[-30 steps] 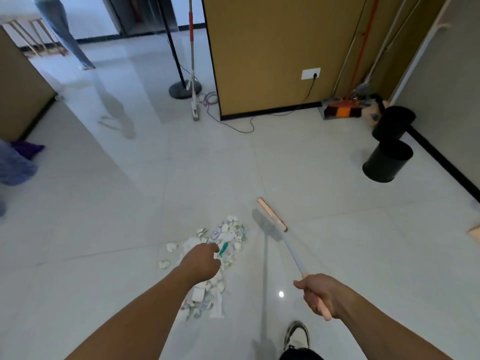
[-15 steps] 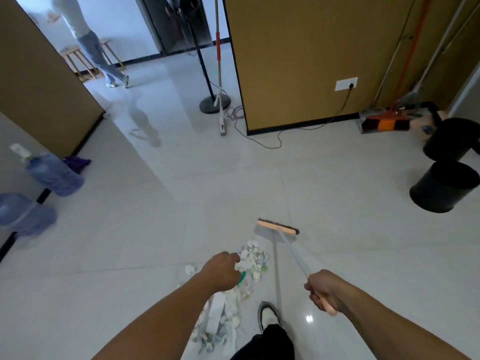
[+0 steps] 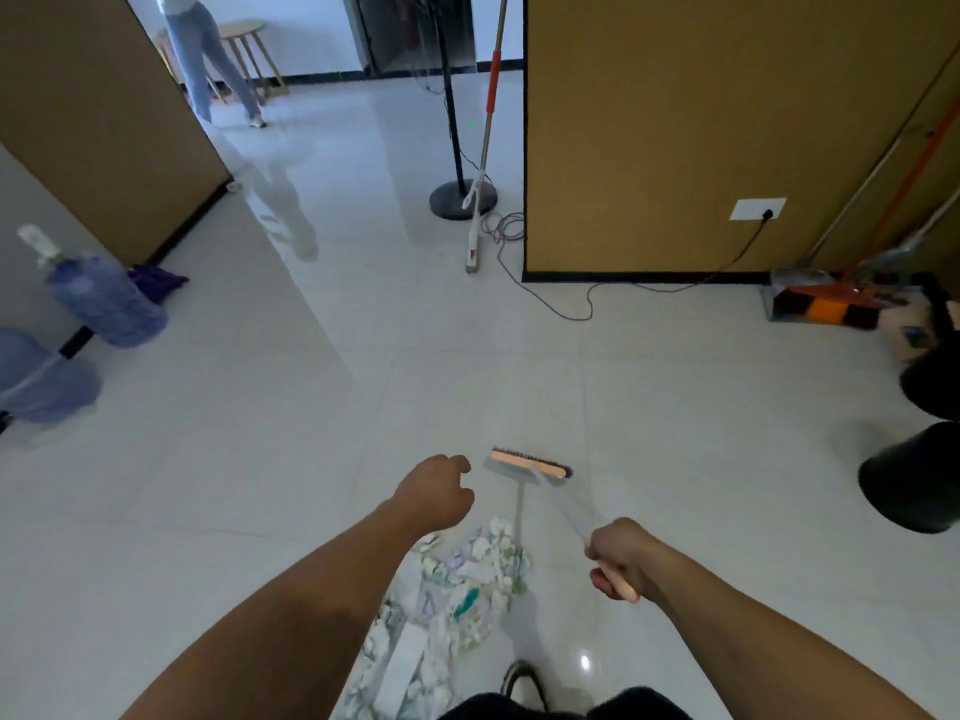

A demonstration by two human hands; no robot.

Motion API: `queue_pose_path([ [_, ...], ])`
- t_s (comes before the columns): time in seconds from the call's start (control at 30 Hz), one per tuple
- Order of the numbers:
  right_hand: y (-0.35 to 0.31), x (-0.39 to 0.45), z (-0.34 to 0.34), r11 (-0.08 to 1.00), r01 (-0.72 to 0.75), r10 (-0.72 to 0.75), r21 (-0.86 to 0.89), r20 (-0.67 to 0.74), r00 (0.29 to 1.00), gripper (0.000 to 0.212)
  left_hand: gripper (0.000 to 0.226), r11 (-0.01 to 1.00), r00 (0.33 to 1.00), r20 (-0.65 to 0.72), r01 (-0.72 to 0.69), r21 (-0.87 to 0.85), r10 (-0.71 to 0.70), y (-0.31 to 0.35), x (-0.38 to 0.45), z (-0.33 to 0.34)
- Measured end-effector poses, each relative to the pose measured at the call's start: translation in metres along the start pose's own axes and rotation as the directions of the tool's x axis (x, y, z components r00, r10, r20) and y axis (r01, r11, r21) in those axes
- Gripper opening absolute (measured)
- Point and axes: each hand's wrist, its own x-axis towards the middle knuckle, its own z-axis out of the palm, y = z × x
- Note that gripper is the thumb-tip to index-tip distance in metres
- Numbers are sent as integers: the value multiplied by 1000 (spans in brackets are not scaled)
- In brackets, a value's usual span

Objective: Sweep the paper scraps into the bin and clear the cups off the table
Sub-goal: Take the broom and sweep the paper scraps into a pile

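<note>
Your right hand (image 3: 618,558) was at the lower right of the frame, fingers wrapped tight round the pale end of the broom (image 3: 530,466) handle. The handle ran up and left from your fist to the broom head, which sat just above centre-bottom, bristles to the floor (image 3: 260,485) and just beyond the top edge of the scraps (image 3: 467,584).

Your left hand (image 3: 434,491) hung over the floor at lower centre, just left of the broom head and not touching it. Its fingers were loosely curled and held nothing that I could see.

The scraps lay in a loose heap at the bottom centre, between your forearms, running from below your left hand down to the bottom edge. Part of the heap was hidden by your left forearm. A shoe (image 3: 519,678) showed just right of the heap at the bottom edge.

Two black bins (image 3: 914,480) stood at the right edge, well apart from the scraps; the farther one was cut off by the frame. Above them, in the right corner, another broom with an orange head (image 3: 826,304) leaned against the brown wall (image 3: 675,122).

At upper centre a mop (image 3: 480,163) leaned beside a fan stand (image 3: 457,200). Two water jugs (image 3: 106,298) lay at the left edge. Another person (image 3: 208,59) stood by a stool (image 3: 249,49) at upper left.
</note>
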Motion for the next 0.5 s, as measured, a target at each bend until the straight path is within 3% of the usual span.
queue_pose_path([
  [0.17,-19,34,10,999,-45,45,16,0,999,16,50,996,996,32,83,-28,-82,-15,9,0],
  [0.33,-26,52,18,981,-184,179,58,86,980,16,46,982,981,49,189,-32,-187,-18,17,4],
  [0.5,-56,38,-25,991,-128,121,32,169,978,11,44,984,983,64,174,-44,-171,6,36,6],
])
